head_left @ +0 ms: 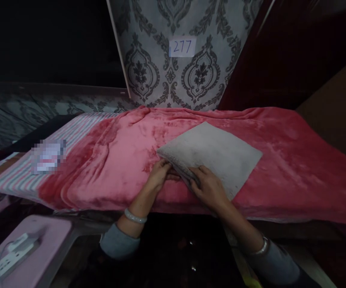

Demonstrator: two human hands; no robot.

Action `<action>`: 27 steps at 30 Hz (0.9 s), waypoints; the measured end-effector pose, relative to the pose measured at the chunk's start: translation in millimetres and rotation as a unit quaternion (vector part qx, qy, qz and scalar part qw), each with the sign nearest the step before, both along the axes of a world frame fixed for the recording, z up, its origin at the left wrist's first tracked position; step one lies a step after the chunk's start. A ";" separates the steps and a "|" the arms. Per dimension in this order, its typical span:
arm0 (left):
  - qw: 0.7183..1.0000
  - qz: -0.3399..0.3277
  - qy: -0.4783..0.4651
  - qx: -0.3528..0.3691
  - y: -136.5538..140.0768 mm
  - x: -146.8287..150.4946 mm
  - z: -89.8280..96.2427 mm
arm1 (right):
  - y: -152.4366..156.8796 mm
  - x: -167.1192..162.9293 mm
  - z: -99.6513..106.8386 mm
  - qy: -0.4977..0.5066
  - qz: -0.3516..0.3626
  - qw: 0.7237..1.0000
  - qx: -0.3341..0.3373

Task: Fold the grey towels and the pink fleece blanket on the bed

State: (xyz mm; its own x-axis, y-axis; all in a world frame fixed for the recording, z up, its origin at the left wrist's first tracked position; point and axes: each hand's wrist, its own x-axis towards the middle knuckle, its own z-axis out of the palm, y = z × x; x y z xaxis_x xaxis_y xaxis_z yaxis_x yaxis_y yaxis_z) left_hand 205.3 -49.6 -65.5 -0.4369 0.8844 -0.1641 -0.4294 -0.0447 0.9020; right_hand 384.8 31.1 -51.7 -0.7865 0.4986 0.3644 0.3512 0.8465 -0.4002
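A flat, square grey cloth with a fuzzy surface lies turned cornerwise on a pink-red plush blanket. Its near left edge looks layered and is slightly lifted. My left hand pinches that edge near the left corner, with some fingers tucked beneath and partly hidden. Farther along the same edge, my right hand grips the cloth, its thumb low and its fingers curled over the top. Whether the cloth is a cover or a folded towel, I cannot tell.
A striped sheet shows at the left, with a blurred-out item on it. At lower left, a power strip with a cable rests on a pink stool. A dark screen and patterned wall stand behind.
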 end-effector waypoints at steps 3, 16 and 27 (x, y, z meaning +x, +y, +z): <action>1.000 -0.007 -0.012 0.002 -1.4 -1.5 -0.6 | 1.6 4.7 5.0 0.033 0.044 0.998 -0.042; 0.997 0.021 -0.070 0.007 -2.3 -2.7 7.3 | 6.5 124.7 -37.1 0.223 -0.272 0.875 -0.331; 0.985 0.040 -0.164 -0.045 16.6 -12.7 28.2 | 32.3 111.4 -27.4 0.408 -0.130 0.650 -0.628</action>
